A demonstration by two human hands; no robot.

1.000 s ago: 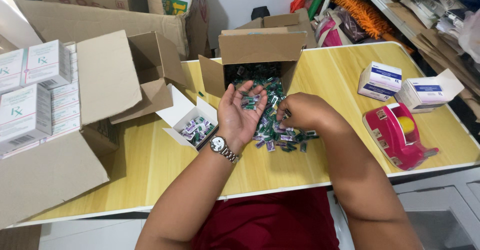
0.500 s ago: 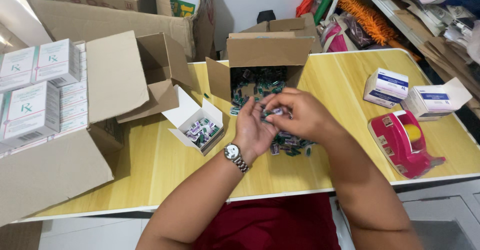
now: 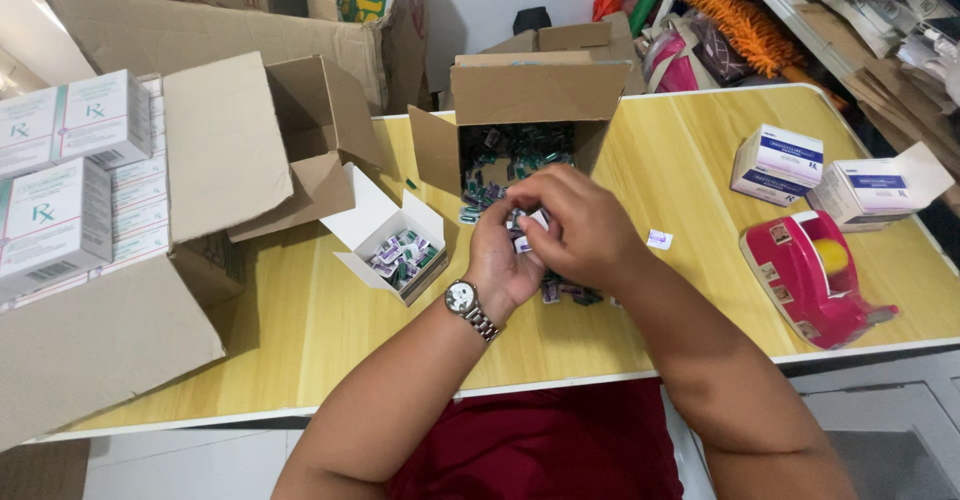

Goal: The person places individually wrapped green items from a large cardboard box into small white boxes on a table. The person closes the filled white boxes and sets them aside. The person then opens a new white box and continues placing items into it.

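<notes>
cardboard box point(image 3: 535, 100) of vials point(image 3: 520, 155), hands point(image 3: 560, 230) sorting

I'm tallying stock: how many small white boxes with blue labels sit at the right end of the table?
2. One closed white box with blue label sits behind the red tape dispenser; another, its flap open, lies right of it. Others may be out of frame.

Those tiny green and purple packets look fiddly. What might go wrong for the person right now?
The left hand cups packets while the right hand picks at them, so some may slip out. A loose pile lies on the table under the hands and a forearm might sweep it toward the edge. One small white piece already lies apart and may get lost.
</notes>
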